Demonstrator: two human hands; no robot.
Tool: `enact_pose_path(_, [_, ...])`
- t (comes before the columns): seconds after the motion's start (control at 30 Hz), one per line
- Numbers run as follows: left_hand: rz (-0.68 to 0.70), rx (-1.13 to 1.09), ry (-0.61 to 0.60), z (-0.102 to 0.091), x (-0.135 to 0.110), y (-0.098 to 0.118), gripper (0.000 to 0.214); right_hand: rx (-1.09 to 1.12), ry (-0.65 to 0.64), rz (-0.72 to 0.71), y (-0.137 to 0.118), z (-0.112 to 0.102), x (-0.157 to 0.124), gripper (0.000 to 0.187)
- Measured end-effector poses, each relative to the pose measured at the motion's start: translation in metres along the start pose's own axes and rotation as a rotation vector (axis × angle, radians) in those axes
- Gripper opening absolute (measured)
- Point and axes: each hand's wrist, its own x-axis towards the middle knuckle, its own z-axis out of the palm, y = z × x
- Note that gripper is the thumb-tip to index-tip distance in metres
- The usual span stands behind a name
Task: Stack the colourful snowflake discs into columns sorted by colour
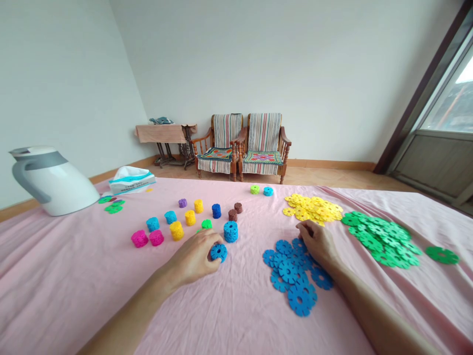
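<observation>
**Where are the hands?**

The left hand [190,256] is on the sheet just left of centre, and the right hand [318,244] is further right, at the top edge of a loose pile of blue discs [290,271].

**What are the fingers doing?**

On the left, the fingers [210,241] are clenched around the side of a blue snowflake-shaped plastic piece [219,252], gripping it against the sheet. On the right, the fingers [305,228] are curled downward, with their tips at the blue pile. I can't tell whether they've pinched a disc.

**And what's around them?**

An upright stack of blue discs [230,231] stands just beyond the left hand. Farther left and beyond it are shorter stacks, including magenta [139,238], yellow [176,230] and brown [232,215].

**What's near the right hand?**

A heap of yellow discs [312,208] lies beyond it, and a heap of green discs [380,240] lies to its right. One green disc [442,255] sits apart, farther right.

**What's underneath all this?**

A creased pink sheet [74,281] covers the surface. A white plastic jug [51,180] lies tilted at its far left corner, beside a tissue box [131,180]. Two striped wooden armchairs [240,145] stand against the far wall.
</observation>
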Motion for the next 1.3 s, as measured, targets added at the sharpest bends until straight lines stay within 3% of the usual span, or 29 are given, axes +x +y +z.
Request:
enact_pose_path(0.23, [0.028, -0.085, 0.089, -0.001, 0.002, 0.015, 0.029, -0.003, 0.01, 0.009, 0.001, 0.001, 0.001, 0.024])
enact_pose_path(0.43, [0.253, -0.214, -0.123, 0.016, 0.013, 0.059, 0.026, -0.025, 0.01, -0.023, -0.005, -0.003, 0.0, 0.027])
enact_pose_path(0.7, [0.411, -0.162, -0.133, 0.046, 0.042, 0.098, 0.036, -0.064, 0.033, -0.034, -0.013, -0.008, -0.002, 0.027])
enact_pose_path(1.07, [0.416, -0.095, -0.134, 0.053, 0.055, 0.104, 0.03, -0.014, 0.026, -0.022, -0.005, -0.002, 0.001, 0.025])
enact_pose_path(1.2, [0.375, -0.143, -0.1, 0.043, 0.048, 0.1, 0.032, -0.014, 0.029, -0.024, -0.003, -0.001, 0.001, 0.025])
enact_pose_path(1.3, [0.289, -0.191, -0.053, 0.028, 0.038, 0.084, 0.032, -0.045, 0.025, -0.029, -0.003, -0.002, 0.001, 0.025])
